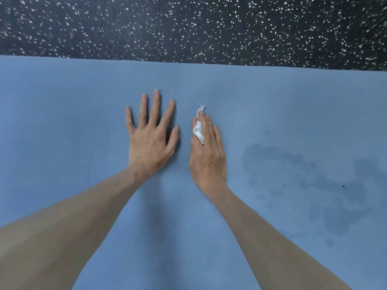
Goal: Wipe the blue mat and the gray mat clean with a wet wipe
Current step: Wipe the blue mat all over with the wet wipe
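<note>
The blue mat fills the lower part of the view, its far edge straight against the speckled floor; the gray mat is not in view. The left hand lies flat on the mat, fingers straight and spread, holding nothing; it looks to be steadying the mat. Just beside it, the right hand rests on the mat with fingers straight and close together, the wipe trapped under them, a crumpled fold showing along the thumb side and 1 corner sticking up past the fingertips. Further right, dark damp patches mark the mat, so that side looks wiped already; the left side looks dry.

The wipe is likely light, limp and slick when wet, apt to bunch or slip out; pressing it down under flat fingers should hold it better than pinching a corner. The mat looks soft and thin, probably prone to creep or ruck under a stroke, so a flat palm close by suits it.
</note>
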